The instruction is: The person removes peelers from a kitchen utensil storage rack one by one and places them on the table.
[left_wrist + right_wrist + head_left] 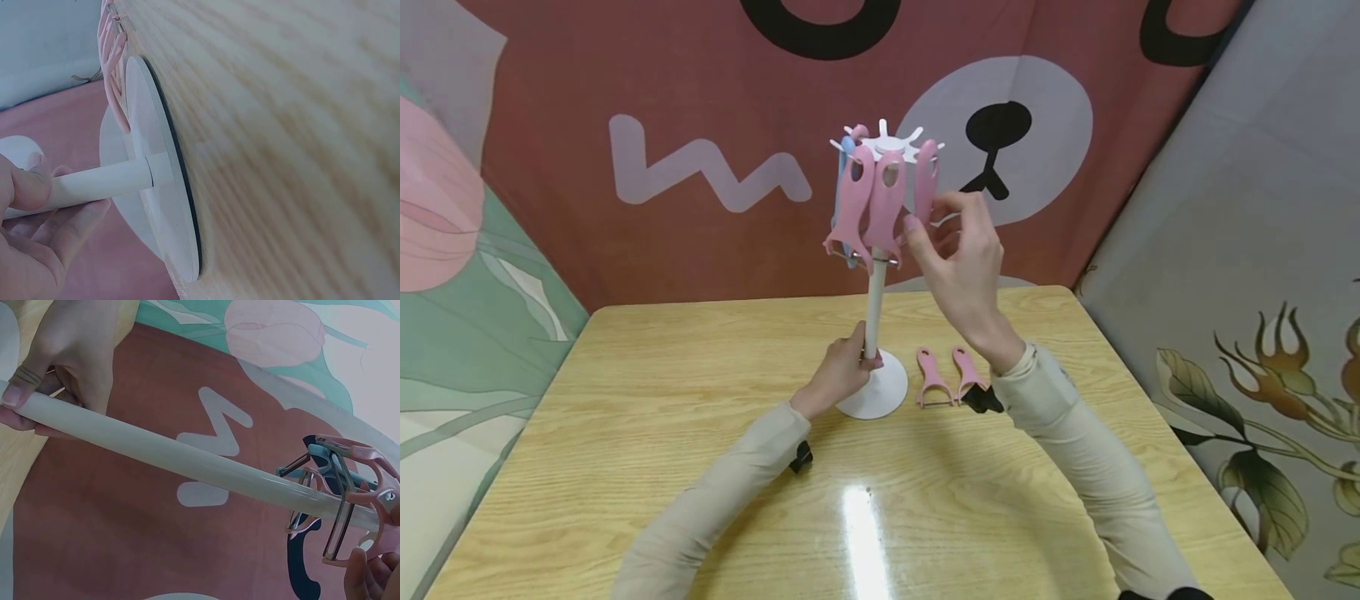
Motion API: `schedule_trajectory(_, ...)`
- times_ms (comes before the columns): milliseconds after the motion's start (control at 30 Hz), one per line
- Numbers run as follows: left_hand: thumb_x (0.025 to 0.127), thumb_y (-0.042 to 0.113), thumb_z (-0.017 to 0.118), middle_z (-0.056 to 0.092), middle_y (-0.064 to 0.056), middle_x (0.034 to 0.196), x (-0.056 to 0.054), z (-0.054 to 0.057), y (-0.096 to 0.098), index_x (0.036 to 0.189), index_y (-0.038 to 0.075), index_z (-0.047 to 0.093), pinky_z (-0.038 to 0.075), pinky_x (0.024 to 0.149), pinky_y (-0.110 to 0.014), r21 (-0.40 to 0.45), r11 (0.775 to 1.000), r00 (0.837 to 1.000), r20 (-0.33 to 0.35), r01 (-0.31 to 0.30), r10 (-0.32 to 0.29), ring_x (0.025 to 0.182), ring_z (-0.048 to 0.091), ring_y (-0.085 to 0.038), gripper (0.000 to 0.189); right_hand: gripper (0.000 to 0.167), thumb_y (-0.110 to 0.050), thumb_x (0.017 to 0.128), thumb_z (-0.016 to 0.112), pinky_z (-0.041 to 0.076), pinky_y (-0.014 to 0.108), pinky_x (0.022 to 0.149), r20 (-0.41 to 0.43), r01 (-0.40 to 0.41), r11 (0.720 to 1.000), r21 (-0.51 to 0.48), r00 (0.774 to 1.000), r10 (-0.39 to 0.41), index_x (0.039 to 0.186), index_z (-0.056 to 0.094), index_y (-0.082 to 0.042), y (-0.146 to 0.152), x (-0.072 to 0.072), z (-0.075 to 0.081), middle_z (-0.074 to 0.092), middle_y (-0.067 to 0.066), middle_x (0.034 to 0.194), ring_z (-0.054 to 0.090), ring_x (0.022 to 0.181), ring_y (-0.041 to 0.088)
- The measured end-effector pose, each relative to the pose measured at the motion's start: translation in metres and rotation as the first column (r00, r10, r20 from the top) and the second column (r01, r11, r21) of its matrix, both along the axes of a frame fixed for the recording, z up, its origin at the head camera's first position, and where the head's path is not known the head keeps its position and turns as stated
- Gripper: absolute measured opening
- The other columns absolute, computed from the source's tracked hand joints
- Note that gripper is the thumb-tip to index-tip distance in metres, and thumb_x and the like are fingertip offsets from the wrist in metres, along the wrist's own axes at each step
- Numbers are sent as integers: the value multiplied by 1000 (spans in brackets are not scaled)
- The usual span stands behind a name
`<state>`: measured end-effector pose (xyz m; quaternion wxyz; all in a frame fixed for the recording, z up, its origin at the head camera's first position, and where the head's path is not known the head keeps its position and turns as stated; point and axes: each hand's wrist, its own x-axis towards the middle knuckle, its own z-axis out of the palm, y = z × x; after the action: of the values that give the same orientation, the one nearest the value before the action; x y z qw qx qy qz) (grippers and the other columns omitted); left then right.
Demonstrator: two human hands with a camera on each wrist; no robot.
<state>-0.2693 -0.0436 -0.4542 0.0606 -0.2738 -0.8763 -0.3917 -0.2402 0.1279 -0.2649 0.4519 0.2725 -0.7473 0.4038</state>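
Note:
A white stand with a round base, a pole and a spoked top stands upright on the table. Around the pole, near its foot, my left hand curls its fingers; the left wrist view shows thumb and fingers on the pole. Up at the spokes, my right hand pinches a pink peeler at the rack's right side. Other pink peelers and a blue peeler hang there too. In the right wrist view a dark peeler hangs beyond the pole.
Two pink peelers lie on the wooden table just right of the base, the left peeler beside the right peeler. Behind the table hangs a red printed cloth; a floral cloth is at the right.

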Motion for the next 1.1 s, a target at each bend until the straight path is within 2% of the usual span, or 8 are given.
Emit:
schedule_trajectory(333,92,4,69,67,-3,86,1,0,0,107,3,48,56,67,-37,2,1000,1000,12,-1,1,78,68,-24,26,33,-24,95,64,51,24,60,-8,-18,1000,8,1000,18,112,57,4,2,1,0,57,15,99,60,73,19)
schedule_trajectory(633,92,3,68,67,-4,86,2,0,0,109,3,48,56,67,-37,7,1000,1000,11,11,-11,78,68,-24,26,32,-20,92,67,50,26,59,-2,-32,999,-12,999,32,111,57,4,4,2,-2,58,14,98,59,71,18)
schedule_trajectory(900,92,3,69,67,-3,86,1,-1,0,108,3,48,56,67,-37,7,1000,1000,4,8,-8,78,68,-23,26,34,-22,94,66,51,25,60,-1,-17,1000,14,1000,17,112,56,5,6,2,-2,57,17,99,59,72,20)
schedule_trajectory(1100,93,4,67,67,-3,86,-1,-2,0,109,3,47,56,67,-36,-4,1000,1000,15,11,-11,78,68,-22,26,31,-19,93,67,50,26,60,34,-24,999,-25,999,24,112,58,4,7,3,-4,58,15,99,60,72,18)
